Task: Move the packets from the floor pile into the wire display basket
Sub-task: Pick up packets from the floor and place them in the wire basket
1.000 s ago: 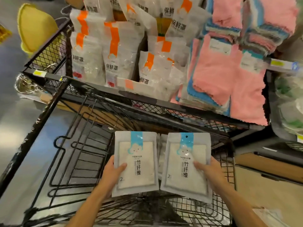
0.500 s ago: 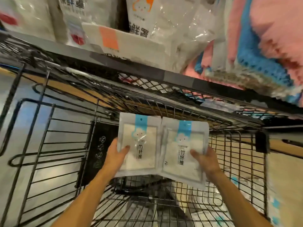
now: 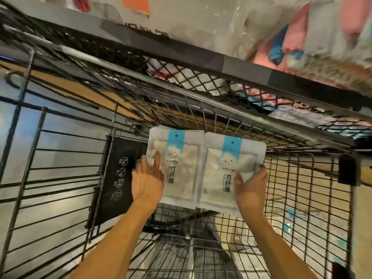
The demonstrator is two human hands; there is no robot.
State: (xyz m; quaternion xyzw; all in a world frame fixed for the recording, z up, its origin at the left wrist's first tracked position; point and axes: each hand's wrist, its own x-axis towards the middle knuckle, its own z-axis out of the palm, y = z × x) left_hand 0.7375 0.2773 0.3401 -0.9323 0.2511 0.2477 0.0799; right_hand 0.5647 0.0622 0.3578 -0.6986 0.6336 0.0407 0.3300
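Against the back wall of the wire basket, two packets stand side by side. Left hand holds the left packet; right hand pinches the right packet. They look light, flat and slippery, so side edges seem best.

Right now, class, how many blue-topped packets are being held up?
2 clearly face the camera: the left packet in the left hand, the right packet in the right hand. Layered edges suggest more hidden behind.
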